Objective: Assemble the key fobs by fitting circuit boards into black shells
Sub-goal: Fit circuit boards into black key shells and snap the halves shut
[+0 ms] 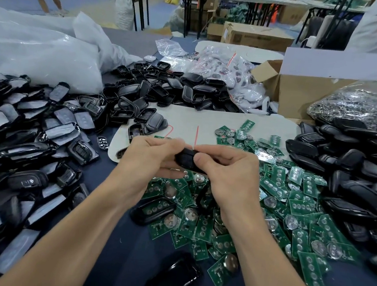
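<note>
My left grip (151,156) and right grip (228,170) both pinch one black shell (187,159); I judge uneven pressure could skew its fit.

A table (129,253) covered with dark blue cloth is heaped with parts. Green circuit boards (278,189) are piled on the cloth at the centre and right, and black shells (31,149) are stacked in heaps at the left, the back and the right. A white sheet (185,121) is spread behind the boards. A cardboard box (304,96) and clear plastic bags (29,51) are set further back. A single shell (175,279) is laid near the front edge.
</note>
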